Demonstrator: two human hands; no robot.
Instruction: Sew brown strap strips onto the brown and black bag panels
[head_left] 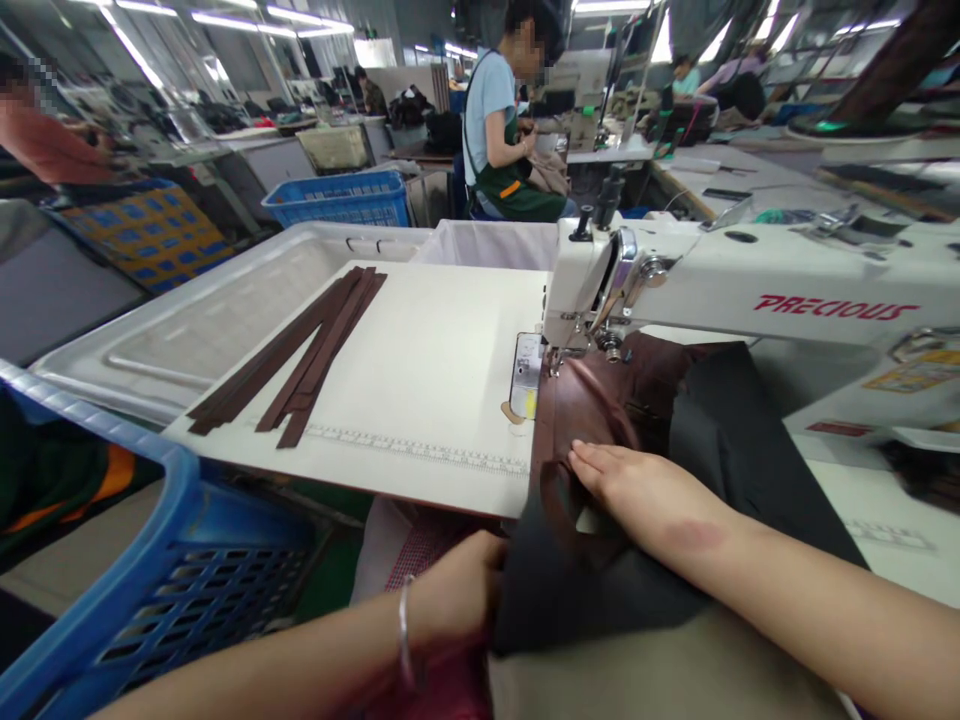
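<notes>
A piece of shiny brown material (581, 400) lies under the needle area of a white sewing machine (660, 290). It joins a larger black fabric (720, 430) that hangs over the table's front edge. My right hand (619, 485) rests on the brown material just in front of the presser foot, fingers stretched out and pressed flat. Below the table edge, my left hand (469, 590) is closed at the left border of the black fabric, its fingertips hidden. Several dark brown strips (322, 350) lie on the white table (435, 370) to the left.
A printed ruler scale (420, 445) runs along the table's front. White plastic bins (202, 310) stand behind and left. A blue basket (217, 590) is close by at lower left. A co-worker (499, 130) sits beyond the machine, with another blue basket (337, 200) nearby.
</notes>
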